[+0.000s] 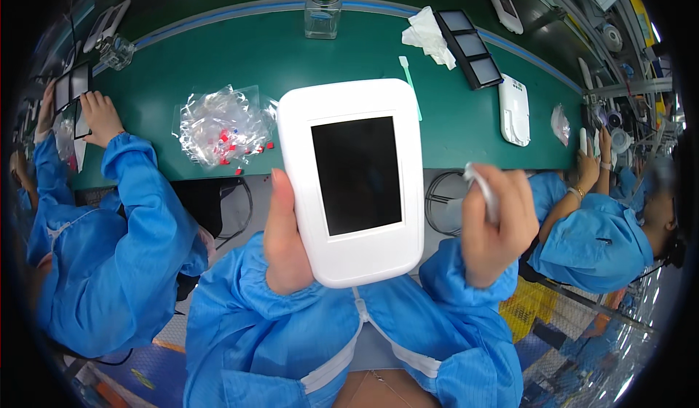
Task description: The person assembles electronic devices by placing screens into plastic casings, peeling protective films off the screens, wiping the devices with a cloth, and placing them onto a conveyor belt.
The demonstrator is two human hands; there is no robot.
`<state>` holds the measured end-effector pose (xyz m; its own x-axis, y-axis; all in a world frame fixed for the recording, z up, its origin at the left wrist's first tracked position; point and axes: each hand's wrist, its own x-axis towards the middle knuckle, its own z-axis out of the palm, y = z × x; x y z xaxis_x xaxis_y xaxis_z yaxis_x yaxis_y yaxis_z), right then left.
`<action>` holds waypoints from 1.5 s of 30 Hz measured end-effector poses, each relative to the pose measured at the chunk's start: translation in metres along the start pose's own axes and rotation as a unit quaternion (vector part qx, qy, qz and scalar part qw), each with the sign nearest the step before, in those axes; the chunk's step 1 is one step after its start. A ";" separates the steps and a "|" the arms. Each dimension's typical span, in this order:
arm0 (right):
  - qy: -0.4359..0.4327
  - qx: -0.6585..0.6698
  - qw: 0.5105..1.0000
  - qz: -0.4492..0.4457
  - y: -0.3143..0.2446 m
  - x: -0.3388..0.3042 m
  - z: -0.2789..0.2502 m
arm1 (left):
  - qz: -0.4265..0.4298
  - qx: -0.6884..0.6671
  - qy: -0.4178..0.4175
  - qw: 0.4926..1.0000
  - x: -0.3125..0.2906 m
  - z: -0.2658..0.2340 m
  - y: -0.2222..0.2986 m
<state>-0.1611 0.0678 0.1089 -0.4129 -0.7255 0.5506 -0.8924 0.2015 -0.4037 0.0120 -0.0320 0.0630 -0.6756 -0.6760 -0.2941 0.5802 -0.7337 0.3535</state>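
Note:
A white device with rounded corners and a black rectangular screen is held upright in front of me. My left hand grips its left side, the thumb along the edge and the other fingers hidden behind the casing. To the right of the device, my right hand is closed on a crumpled white wipe, part of which sticks out above the fingers. This hand is apart from the device and slightly blurred.
On the green table lie clear plastic bags with red bits, a glass bottle, a white cloth, a green swab, a black three-panel frame and a white casing. Co-workers in blue sit on both sides.

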 end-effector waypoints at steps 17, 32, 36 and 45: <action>-0.253 -0.036 0.955 -0.153 0.076 -0.041 0.110 | 0.108 0.223 0.034 0.968 0.046 -0.027 0.001; -0.085 0.131 0.969 -0.192 0.046 -0.111 0.021 | 0.278 0.662 0.102 0.688 0.122 -0.059 -0.033; -0.077 0.148 0.960 -0.226 0.030 -0.110 0.023 | 0.374 0.728 0.080 0.570 0.104 -0.044 -0.022; -0.150 0.200 0.957 -0.145 0.008 -0.100 0.046 | -0.084 0.468 -0.005 0.880 -0.008 -0.046 0.005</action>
<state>-0.1185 0.1111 0.0170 -0.0343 -0.8818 0.4704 -0.7956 -0.2608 -0.5469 0.0408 -0.0335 0.0263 -0.7221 -0.5601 -0.4061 -0.1540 -0.4421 0.8837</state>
